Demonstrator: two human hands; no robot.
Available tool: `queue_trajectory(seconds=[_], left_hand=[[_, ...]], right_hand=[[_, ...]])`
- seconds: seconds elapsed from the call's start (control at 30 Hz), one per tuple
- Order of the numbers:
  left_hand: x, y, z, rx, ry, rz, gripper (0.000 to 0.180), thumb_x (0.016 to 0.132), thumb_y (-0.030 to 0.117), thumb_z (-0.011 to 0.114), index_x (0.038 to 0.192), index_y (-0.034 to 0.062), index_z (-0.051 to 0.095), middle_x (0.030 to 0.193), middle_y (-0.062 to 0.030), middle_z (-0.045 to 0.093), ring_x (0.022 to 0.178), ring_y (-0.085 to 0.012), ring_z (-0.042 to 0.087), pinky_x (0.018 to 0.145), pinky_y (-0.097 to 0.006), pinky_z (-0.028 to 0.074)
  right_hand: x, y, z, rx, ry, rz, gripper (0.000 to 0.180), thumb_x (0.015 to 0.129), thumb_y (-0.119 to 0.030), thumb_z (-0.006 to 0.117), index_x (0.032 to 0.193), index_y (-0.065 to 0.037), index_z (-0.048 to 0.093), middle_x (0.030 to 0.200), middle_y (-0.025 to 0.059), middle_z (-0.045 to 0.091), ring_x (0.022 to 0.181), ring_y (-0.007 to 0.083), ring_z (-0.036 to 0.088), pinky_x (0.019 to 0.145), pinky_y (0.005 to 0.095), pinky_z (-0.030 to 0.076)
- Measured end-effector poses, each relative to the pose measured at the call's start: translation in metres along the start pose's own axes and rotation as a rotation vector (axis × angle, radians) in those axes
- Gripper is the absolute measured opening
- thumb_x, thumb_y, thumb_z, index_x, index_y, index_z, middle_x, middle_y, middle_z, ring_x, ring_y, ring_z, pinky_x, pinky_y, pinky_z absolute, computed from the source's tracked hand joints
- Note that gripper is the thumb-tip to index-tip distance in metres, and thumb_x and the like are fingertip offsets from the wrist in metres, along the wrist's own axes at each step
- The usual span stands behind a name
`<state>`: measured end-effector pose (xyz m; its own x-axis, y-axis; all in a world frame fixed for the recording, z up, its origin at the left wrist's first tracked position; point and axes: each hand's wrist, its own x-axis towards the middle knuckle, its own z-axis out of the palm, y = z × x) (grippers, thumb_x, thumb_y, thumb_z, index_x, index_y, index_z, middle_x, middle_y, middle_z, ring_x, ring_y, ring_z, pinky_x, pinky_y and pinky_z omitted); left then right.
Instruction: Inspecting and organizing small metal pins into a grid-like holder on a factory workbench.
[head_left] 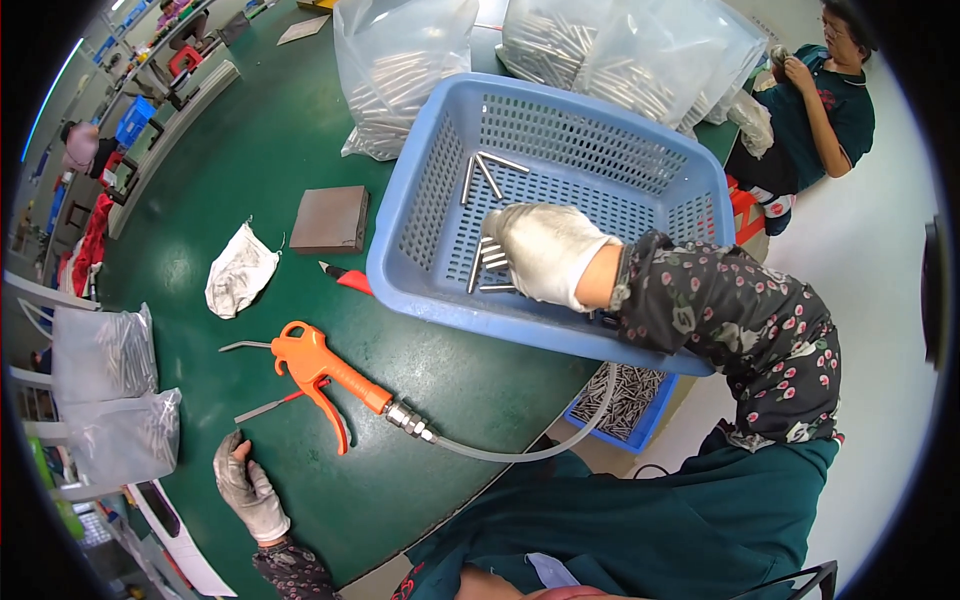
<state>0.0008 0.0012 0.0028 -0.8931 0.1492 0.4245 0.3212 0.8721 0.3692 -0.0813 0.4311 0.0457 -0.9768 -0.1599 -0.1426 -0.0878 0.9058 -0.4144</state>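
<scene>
My right hand (548,250), in a whitish work glove, reaches into a blue plastic basket (405,305). Its fingers are closed around several short metal pins (492,254), whose ends stick out on the left. A few loose pins (487,178) lie on the basket's slotted floor; what is under the palm is hidden. At the lower left, my left hand (252,492) rests on the green table in a grimy glove with some fingertips bare, its fingers loosely bent and holding nothing. Just beyond it lie a thin flat file (268,408) and an orange air blow gun (335,375).
Clear plastic bags of metal pins (400,85) stand behind the basket. A brown block (330,220), a white cloth (241,272) and a red-handled knife (350,279) lie left of it. Below the table edge sits a blue bin of pins (622,405). A co-worker (825,115) sits far right.
</scene>
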Motion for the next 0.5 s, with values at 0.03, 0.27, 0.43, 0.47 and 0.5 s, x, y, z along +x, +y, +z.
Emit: queue_trajectory(seconds=[0.03,0.27,0.43,0.47,0.5], left_hand=[[-0.001,-0.001,0.000,-0.008,0.004,-0.008,0.027,0.071,-0.006,0.044,0.095,-0.0034,0.055,0.107,-0.0164,0.055,0.100,-0.0293,0.053,0.088,-0.036,0.041],[0.000,-0.001,0.000,0.011,-0.005,-0.005,0.027,0.071,-0.006,0.044,0.095,-0.0030,0.055,0.108,-0.0161,0.055,0.100,-0.0290,0.053,0.088,-0.036,0.040],[-0.003,-0.007,-0.001,0.002,-0.042,-0.020,0.029,0.074,-0.007,0.042,0.100,-0.0024,0.054,0.112,-0.0144,0.054,0.104,-0.0270,0.051,0.092,-0.035,0.039],[-0.003,-0.006,-0.001,0.007,-0.043,-0.027,0.029,0.074,-0.007,0.041,0.100,-0.0023,0.054,0.112,-0.0144,0.053,0.105,-0.0270,0.051,0.092,-0.035,0.038],[-0.003,-0.005,-0.002,0.010,-0.047,-0.026,0.029,0.074,-0.007,0.041,0.100,-0.0023,0.054,0.112,-0.0144,0.053,0.105,-0.0270,0.051,0.092,-0.035,0.038]], right_hand=[[0.001,-0.001,0.001,-0.076,-0.007,-0.045,0.022,0.067,-0.001,0.054,0.088,0.000,0.058,0.081,0.0195,0.062,0.080,0.0341,0.061,0.070,0.0403,0.049],[0.001,0.001,0.000,-0.101,-0.041,-0.056,0.020,0.065,-0.002,0.055,0.085,0.000,0.055,0.080,0.0182,0.060,0.080,0.0338,0.060,0.068,0.0411,0.048],[0.007,0.011,-0.002,-0.147,0.044,-0.156,0.020,0.064,-0.004,0.054,0.084,-0.002,0.056,0.071,0.0155,0.060,0.069,0.0335,0.060,0.061,0.0398,0.048],[0.011,0.013,-0.007,-0.127,-0.019,-0.082,0.019,0.064,-0.004,0.054,0.082,-0.003,0.057,0.068,0.0147,0.060,0.067,0.0334,0.060,0.060,0.0396,0.048],[0.014,0.018,-0.010,-0.063,-0.011,-0.064,0.016,0.062,-0.004,0.053,0.078,-0.003,0.058,0.064,0.0143,0.059,0.064,0.0322,0.059,0.058,0.0388,0.048]])
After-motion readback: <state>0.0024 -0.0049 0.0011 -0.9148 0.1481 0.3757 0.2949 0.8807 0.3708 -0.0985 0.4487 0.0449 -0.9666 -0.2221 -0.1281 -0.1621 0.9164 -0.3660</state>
